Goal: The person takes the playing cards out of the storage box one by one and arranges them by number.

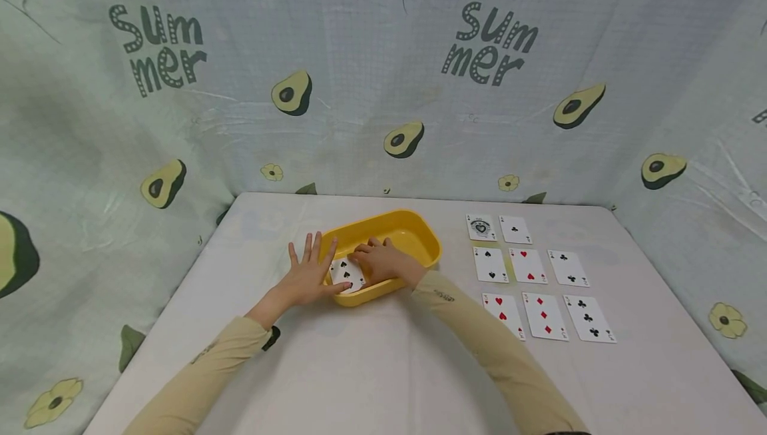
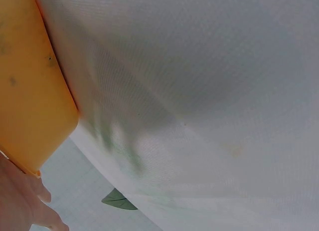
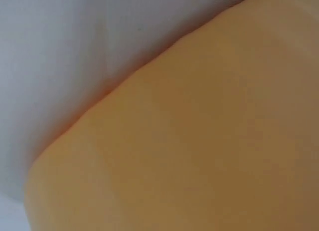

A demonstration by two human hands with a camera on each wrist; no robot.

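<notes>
A yellow plastic tray (image 1: 413, 222) stands on the table, with a spades playing card (image 1: 345, 270), seemingly a three, at its left end. My left hand (image 1: 305, 280) rests at the tray's left rim with fingers spread; its thumb reaches over the card's lower edge. Inside the tray, my right hand (image 1: 386, 263) has bent fingers and appears to pinch the card's right side; the fingertips are partly hidden. In the left wrist view, part of the left hand (image 2: 20, 201) shows beside the tray's outer wall (image 2: 30, 91). Blurred tray wall (image 3: 199, 141) fills most of the right wrist view.
Face-up cards lie in three rows right of the tray: two aces, such as the ace of clubs (image 1: 515, 230), then twos like the two of hearts (image 1: 528, 266), then threes like the three of diamonds (image 1: 544, 316). A printed curtain (image 1: 359, 42) hangs behind the white table (image 1: 359, 382).
</notes>
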